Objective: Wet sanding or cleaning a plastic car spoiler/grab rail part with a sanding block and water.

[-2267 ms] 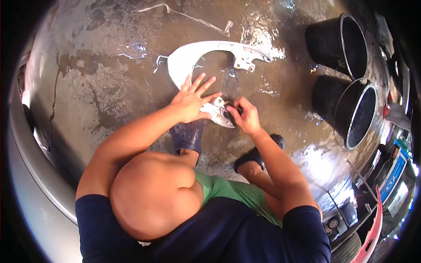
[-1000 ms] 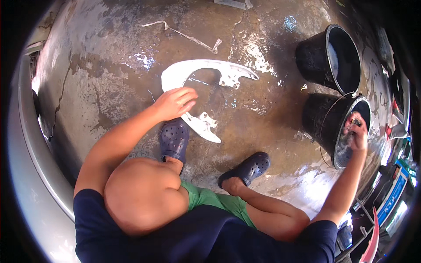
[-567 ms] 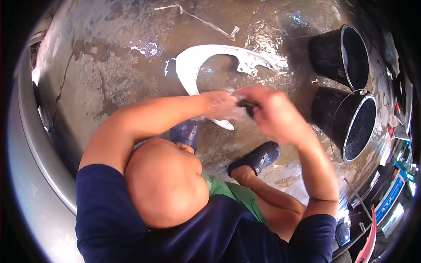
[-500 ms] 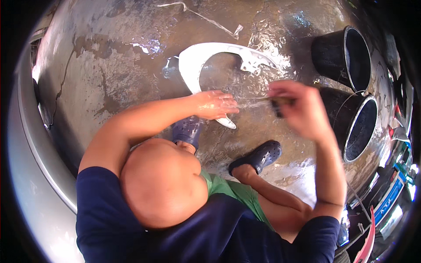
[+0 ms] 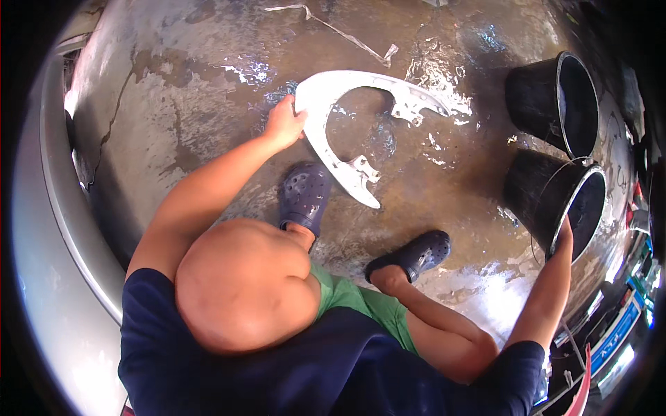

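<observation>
Left hand (image 5: 285, 125) moved up white part (image 5: 317, 114), now gripping outer curve; lower tip (image 5: 363, 190) uncovered, right of and below fingers. Right hand, earlier over floor (image 5: 444, 194), now hidden inside nearer black bucket (image 5: 531, 187).

This looks like a garage or vehicle workshop: cracked, stained, wet concrete floor (image 5: 208, 118), smooth silver bodywork (image 5: 59, 312) along the left edge, 2 black buckets (image 5: 533, 100), a white curved part (image 5: 316, 125), and a red panel (image 5: 581, 392) among clutter at right.

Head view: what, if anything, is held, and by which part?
The left hand holds the white curved part by its bend's outer edge. The right hand is hidden in the nearer black bucket; its hold cannot be told.
</observation>
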A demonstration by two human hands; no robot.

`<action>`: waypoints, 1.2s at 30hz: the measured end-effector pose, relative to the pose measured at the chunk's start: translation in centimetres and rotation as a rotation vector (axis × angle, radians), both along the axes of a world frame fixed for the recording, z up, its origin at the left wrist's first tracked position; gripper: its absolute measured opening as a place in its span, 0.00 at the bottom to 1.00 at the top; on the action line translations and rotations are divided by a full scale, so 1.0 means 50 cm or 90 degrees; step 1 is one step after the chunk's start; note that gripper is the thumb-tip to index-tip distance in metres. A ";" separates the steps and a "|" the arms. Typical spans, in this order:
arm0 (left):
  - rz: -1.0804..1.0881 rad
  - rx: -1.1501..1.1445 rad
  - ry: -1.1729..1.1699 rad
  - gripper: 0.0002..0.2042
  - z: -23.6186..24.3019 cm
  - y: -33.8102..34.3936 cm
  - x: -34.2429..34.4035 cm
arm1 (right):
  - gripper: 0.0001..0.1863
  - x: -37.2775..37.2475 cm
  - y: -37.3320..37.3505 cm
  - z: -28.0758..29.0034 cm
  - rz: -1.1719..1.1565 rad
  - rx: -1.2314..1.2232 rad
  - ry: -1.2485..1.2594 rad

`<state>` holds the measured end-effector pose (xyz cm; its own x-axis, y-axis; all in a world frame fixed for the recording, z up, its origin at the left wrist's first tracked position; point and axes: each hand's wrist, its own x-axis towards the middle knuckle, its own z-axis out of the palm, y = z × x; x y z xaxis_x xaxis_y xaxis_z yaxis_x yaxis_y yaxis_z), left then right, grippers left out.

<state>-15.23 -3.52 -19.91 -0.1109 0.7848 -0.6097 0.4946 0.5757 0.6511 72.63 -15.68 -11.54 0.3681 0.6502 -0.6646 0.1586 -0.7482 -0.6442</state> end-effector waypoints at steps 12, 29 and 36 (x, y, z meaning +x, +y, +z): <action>0.069 -0.231 -0.394 0.18 0.149 0.100 -0.006 | 0.39 -0.678 0.266 0.373 0.300 0.255 -0.089; -0.164 0.139 -0.591 0.41 0.413 0.105 -0.034 | 0.23 -1.100 0.149 -0.094 0.437 0.424 -0.062; -0.108 0.191 -0.539 0.43 0.399 0.058 0.005 | 0.18 -1.233 0.122 -0.110 0.337 0.484 -0.166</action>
<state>-15.00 -0.61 0.06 0.4119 0.8885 -0.2022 -0.1539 0.2865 0.9456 10.97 -9.60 -17.04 -0.0200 0.9978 0.0638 0.5633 0.0640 -0.8238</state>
